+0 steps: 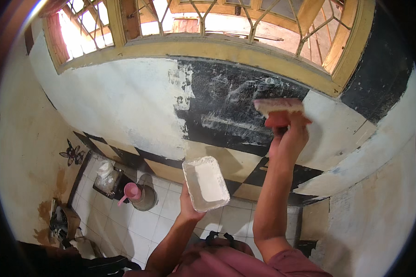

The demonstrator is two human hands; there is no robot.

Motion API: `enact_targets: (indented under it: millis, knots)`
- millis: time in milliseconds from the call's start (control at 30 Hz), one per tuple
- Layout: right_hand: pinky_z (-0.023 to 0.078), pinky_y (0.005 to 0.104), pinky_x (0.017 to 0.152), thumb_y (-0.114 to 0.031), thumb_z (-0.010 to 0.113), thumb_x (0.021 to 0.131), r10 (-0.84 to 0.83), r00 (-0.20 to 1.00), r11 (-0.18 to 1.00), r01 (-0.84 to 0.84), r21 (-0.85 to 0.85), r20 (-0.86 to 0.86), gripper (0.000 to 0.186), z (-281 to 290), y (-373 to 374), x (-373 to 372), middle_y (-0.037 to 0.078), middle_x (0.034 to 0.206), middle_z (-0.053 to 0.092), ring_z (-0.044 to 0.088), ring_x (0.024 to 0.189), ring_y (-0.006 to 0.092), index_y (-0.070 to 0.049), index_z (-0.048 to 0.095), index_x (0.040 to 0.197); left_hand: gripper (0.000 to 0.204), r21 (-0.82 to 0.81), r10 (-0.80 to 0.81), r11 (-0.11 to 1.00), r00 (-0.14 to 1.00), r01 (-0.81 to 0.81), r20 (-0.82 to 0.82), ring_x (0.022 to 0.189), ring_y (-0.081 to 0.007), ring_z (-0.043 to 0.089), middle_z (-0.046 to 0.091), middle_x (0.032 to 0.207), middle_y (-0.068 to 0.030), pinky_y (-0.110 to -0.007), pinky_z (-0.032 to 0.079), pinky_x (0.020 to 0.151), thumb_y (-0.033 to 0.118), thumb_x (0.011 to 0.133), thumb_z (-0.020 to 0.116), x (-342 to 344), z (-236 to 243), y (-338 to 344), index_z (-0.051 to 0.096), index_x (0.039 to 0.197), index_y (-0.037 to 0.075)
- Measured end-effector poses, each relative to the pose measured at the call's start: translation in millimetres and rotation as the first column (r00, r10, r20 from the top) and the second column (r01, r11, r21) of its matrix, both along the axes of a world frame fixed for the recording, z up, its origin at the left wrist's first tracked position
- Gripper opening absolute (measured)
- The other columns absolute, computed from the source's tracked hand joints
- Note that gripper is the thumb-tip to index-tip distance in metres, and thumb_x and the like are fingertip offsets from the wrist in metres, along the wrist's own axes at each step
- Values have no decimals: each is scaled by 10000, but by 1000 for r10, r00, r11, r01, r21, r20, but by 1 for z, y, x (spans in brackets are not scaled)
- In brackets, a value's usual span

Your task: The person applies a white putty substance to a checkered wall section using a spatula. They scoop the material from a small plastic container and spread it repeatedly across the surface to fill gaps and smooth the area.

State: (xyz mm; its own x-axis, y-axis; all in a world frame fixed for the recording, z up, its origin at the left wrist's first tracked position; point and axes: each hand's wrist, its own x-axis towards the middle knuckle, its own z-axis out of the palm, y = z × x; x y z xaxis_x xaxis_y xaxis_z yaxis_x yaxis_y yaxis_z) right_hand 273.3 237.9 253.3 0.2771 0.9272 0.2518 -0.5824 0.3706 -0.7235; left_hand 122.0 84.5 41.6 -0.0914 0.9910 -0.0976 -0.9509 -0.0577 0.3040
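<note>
Right hand [289,138]: raised to the wall [125,106], my fingers closed round the red handle of a wide brush [278,107], whose pale bristles press against the black patch [226,111] just under the window frame [245,53].
Left hand [189,203]: lower, near my chest, fingers curled under a tray [205,183], holding it from below.
Tray: rectangular, whitish, holding white paint (the tray tilts slightly toward the wall).
Wall: mostly white on the left, black still showing in the middle, with a band of tan and black diamonds below.
Floor [138,221]: white tiles far below me, with a pink scoop [130,191] resting on a round bucket [145,196] near the corner.
</note>
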Motion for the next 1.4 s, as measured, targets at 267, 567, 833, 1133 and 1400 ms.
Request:
enact_targets:
  millis: [267,567,833,1133,1400]
  knots:
    - [549,312,778,-79,674,863,515,829,848,-456,-270,219,334,-113,-26,21,80,1039,652,643,898,140,14,607,1176,629,71,-65,996,997,62,41,1258,-314,579,548,1419,-119,-510,476,1060,518,1045,285,0,8,-4,394,1501,99]
    - [498,342,689,-141,634,817,374,298,892,-373,-253,878,169,-111,-39,-17,171,754,664,654,723,187,24,622,854,560,83,-34,996,999,36,-16,1239,-282,589,568,1391,-118,-458,466,1067,440,1052,339,-5,26,6,443,1453,62]
    - [520,400,738,-156,649,866,323,139,900,-352,-258,936,233,-116,-50,-42,199,874,697,692,805,277,43,629,986,569,75,-7,997,999,9,-36,1229,-270,598,573,1383,-120,-435,472,1067,468,1060,316,-8,14,16,437,1458,81]
    - [522,412,802,-144,620,893,275,111,898,-384,-214,955,250,-120,-32,-45,235,954,692,700,892,289,52,617,1046,626,81,-17,997,999,19,-29,1270,-273,570,543,1421,-117,-435,474,1069,533,1058,292,-10,11,11,403,1486,90]
    - [526,398,820,-122,588,910,376,107,847,-441,-295,920,258,-132,-29,-43,213,957,695,693,908,240,53,610,1100,584,65,10,998,999,-12,45,1279,-300,561,558,1415,-117,-472,436,1102,478,1058,299,-15,8,11,440,1468,87]
